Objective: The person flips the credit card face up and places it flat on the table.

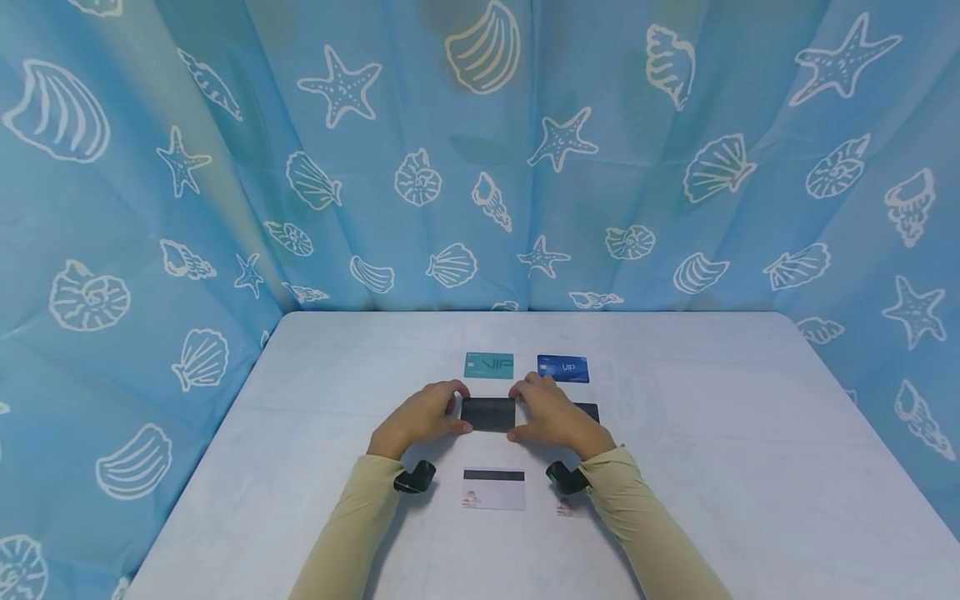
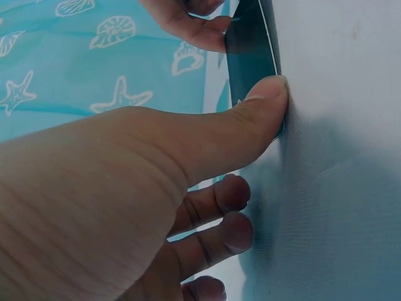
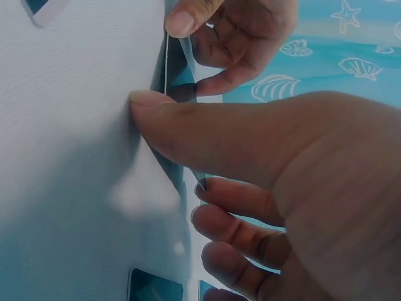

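A black card (image 1: pixel 488 414) lies level between both hands at the middle of the white table, very close to its surface. My left hand (image 1: pixel 423 414) pinches the card's left end, thumb at the near corner and fingers at the far one. At the opposite end my right hand (image 1: pixel 555 417) grips the same way. In the left wrist view the card (image 2: pixel 249 59) appears dark and glossy, with the left thumb (image 2: pixel 266 94) on its edge. The right wrist view shows the right thumb (image 3: pixel 153 103) at the card's edge. Whether the card touches the table I cannot tell.
Behind the hands lie a teal VIP card (image 1: pixel 489 365) and a blue VIP card (image 1: pixel 566 369). Another black card (image 1: pixel 590 411) is partly covered by the right hand. Nearer lie a white card with a black stripe (image 1: pixel 494 492) and a mostly hidden card (image 1: pixel 565 507).
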A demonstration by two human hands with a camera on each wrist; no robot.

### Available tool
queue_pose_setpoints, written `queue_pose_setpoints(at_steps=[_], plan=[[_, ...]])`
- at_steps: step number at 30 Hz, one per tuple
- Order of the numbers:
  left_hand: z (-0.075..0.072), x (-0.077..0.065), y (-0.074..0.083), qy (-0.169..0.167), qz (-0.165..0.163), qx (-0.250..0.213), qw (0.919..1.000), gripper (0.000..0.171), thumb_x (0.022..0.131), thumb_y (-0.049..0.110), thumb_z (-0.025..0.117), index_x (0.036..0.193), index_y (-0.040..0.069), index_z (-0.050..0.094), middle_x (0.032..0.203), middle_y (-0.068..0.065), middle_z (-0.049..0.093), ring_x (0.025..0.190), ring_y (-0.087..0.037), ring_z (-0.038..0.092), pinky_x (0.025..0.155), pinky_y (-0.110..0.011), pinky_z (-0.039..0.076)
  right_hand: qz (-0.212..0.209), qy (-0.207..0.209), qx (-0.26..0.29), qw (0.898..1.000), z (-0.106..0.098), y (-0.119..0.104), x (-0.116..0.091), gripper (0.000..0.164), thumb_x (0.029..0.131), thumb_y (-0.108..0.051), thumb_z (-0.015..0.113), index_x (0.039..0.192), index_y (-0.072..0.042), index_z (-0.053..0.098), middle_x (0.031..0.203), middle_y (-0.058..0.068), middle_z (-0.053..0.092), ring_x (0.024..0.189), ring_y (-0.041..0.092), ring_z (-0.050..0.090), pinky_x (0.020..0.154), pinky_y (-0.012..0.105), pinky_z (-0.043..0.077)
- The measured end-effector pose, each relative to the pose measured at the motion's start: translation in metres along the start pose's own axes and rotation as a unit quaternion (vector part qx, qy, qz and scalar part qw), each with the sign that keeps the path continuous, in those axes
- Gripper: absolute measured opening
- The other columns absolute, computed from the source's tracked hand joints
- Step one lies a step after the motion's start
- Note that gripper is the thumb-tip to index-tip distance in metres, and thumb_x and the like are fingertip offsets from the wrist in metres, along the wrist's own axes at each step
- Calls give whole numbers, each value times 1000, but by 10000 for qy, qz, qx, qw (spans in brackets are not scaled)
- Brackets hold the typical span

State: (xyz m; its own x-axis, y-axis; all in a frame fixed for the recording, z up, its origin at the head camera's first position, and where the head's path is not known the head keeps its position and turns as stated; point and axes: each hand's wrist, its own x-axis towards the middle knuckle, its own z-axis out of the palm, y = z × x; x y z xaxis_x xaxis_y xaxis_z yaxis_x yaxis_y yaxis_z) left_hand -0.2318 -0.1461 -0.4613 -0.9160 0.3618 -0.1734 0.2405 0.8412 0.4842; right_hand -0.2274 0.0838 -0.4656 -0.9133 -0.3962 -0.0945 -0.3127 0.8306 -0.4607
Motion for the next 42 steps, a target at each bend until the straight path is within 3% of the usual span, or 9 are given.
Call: queue_pose_setpoints(at_steps=[17,35,42], plan=[[-5,-1,3,-161,27,-49,9999,64,85,33,87,139,12,60,98,-3,63,86,-18,56,83,-35,50,201,-68,209,9996,-9,-7,-4,60,78,-28,92,129,-9,66,124,8,60,117,25,51,106,48,49],[-8,-4,14,-13,496,73,9987,68,84,33,88,141,9,59,95,-6,62,82,-17,53,75,-32,46,-26,46,263,9996,-17,-11,-9,61,79,-29,92,130,-9,65,124,9,60,118,27,52,104,48,51],[-4,-4,19,12,693,13,9976,70,83,32,88,142,9,58,99,-4,64,88,-17,56,82,-33,50,-166,88,228,9996,-21,-12,-12,61,79,-29,91,129,-7,65,122,11,60,116,28,53,102,49,51]])
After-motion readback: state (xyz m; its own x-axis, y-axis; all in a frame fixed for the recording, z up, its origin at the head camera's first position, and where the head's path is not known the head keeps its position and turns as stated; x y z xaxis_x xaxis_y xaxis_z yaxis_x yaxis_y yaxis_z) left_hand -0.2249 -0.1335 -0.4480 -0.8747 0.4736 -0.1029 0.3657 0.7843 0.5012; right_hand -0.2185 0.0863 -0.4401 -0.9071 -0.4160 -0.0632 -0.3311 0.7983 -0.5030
